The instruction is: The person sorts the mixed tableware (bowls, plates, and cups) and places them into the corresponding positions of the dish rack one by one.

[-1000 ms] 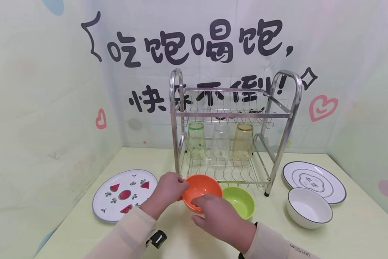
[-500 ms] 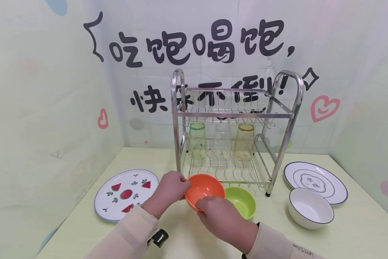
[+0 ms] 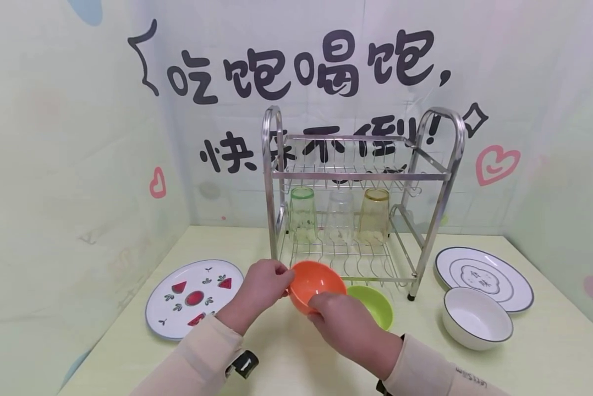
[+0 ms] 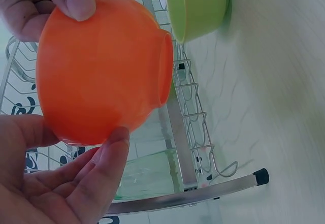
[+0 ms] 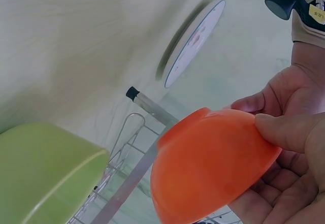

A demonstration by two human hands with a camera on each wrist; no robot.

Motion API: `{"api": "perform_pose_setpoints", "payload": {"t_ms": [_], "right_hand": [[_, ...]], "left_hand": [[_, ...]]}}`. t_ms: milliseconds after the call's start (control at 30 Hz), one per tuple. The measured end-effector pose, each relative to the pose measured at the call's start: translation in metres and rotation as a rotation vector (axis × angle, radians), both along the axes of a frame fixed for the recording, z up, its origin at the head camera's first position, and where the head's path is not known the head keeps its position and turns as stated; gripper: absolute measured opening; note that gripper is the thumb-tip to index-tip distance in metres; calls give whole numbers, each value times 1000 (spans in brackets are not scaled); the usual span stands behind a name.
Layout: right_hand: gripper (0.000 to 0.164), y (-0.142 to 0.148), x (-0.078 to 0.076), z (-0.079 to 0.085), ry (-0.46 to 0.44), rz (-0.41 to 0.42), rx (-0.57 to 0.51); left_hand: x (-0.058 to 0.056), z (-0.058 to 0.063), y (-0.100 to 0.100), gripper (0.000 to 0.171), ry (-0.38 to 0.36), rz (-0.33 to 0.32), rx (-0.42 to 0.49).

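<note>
An orange bowl [image 3: 310,278] is held up off the table in front of the rack, its inside facing up and its foot showing in both wrist views. My left hand [image 3: 263,289] pinches its left rim, with fingers under the wall in the left wrist view. At the near right side, my right hand [image 3: 353,327] grips the rim with the thumb on the outer wall [image 5: 218,158] and fingers inside. A lime green bowl [image 3: 375,308] stands on the table just right of the orange one, partly hidden by my right hand.
Behind stands a two-tier metal dish rack [image 3: 361,176] with a green glass [image 3: 303,217], a clear glass [image 3: 339,217] and a yellowish glass [image 3: 374,217] on its lower tier. A watermelon plate [image 3: 177,302] lies left; a white bowl [image 3: 477,319] and white plate [image 3: 509,280] are right.
The orange bowl has risen slightly and moved a little right, with both hands following it. My right thumb, earlier apart below the bowl, now presses its outside.
</note>
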State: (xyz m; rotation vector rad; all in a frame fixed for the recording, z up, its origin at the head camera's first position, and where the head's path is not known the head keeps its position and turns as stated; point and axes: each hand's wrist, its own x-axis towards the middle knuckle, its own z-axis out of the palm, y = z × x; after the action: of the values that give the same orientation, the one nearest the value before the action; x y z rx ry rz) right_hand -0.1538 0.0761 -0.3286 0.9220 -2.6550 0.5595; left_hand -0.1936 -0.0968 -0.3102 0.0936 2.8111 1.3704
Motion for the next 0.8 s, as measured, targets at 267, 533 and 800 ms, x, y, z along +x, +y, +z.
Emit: {"api": "perform_pose_setpoints", "payload": {"t_ms": [267, 533, 800], "right_hand": [[9, 2, -7, 3, -10, 11, -25], [20, 5, -15, 11, -82, 10, -125], [28, 6, -27, 24, -293, -58, -240]], "left_hand": [[-6, 0, -1, 20, 51, 33, 42], [-11, 5, -10, 23, 201, 127, 5], [-22, 2, -18, 29, 246, 193, 0]]}}
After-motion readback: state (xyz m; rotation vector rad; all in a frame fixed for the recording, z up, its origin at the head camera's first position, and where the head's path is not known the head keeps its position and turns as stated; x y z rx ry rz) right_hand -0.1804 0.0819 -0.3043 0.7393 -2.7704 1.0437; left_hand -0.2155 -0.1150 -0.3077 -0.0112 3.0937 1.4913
